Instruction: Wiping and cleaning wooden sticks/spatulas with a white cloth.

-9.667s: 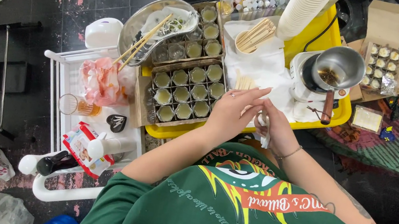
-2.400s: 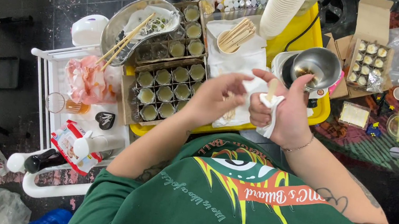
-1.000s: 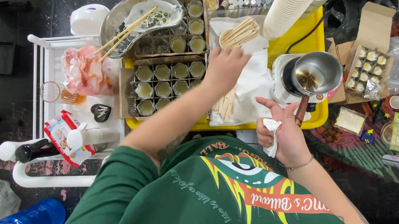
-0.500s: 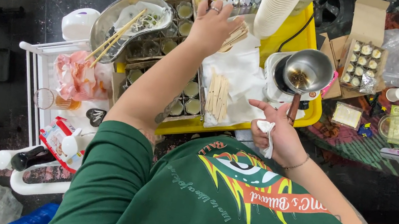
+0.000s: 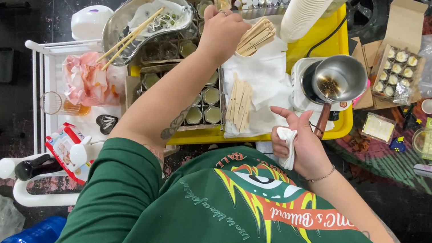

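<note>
1. Since half a second ago, the left hand (image 5: 223,30) has been carried a little further up the table, toward 12 o'clock, and is now placed at the far edge of the tray of tins, just beside the bundle of wooden sticks (image 5: 257,34).
2. The fingers of the left hand are curled closed around a small yellowish thing; what it is cannot be told.
3. The right hand (image 5: 300,145) is kept near the body at about 5 o'clock from the left hand. A crumpled white cloth (image 5: 287,144) is gripped in it, with the forefinger and thumb left extended.
4. A spill is judged possible: the handle of the metal saucepan (image 5: 339,81) lies just above the right hand and could be knocked if that hand is raised. The stretched left forearm passes over the open tins (image 5: 208,104), which could be tipped.
5. Dark residue is seen in the saucepan. Pale fill is seen in the tins. Chopsticks and white paper are held in the steel bowl (image 5: 145,23) at 9 o'clock. Small filled tins are packed in the cardboard box (image 5: 397,66) at 3 o'clock.
</note>
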